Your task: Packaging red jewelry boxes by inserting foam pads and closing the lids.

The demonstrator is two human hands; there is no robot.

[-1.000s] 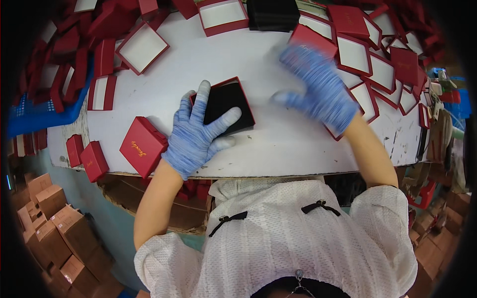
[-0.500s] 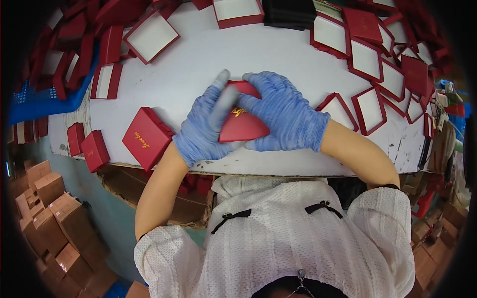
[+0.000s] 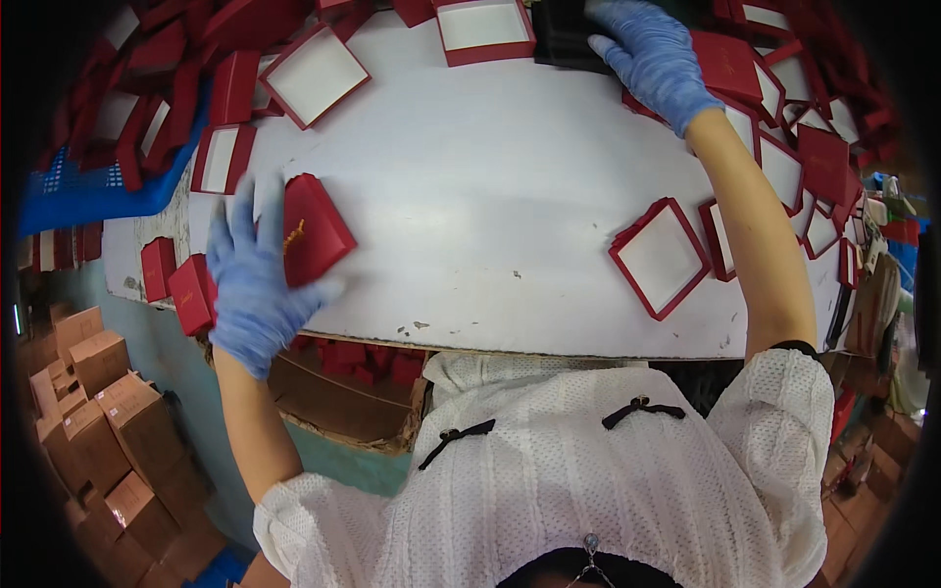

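Note:
My left hand (image 3: pixel 253 284), in a blue knit glove, has its fingers spread over the left part of the table. It lies against a closed red box (image 3: pixel 319 230) with gold lettering on the lid and covers part of that box. Whether it presses on the box I cannot tell. Far right of centre, my right hand (image 3: pixel 652 59) reaches to a stack of flat black pieces (image 3: pixel 569 39), fingers stretched out and thumb apart. Its fingertips lie near the picture's top edge, and no held thing shows. Two smaller red boxes (image 3: pixel 157 269) stand left of my left hand.
White-lined open red box halves (image 3: pixel 659 258) lie at the right, with more piled behind. Others (image 3: pixel 316 76) sit along the far side of the white table (image 3: pixel 461 196). A blue basket (image 3: pixel 98 208) heaped with red boxes is at the left. Brown cartons (image 3: pixel 137 421) stand below.
My hands have parted from the red box they held in the middle. The left moved left beside a red box; the right went far and right to the black stack. One open half sits nearer.

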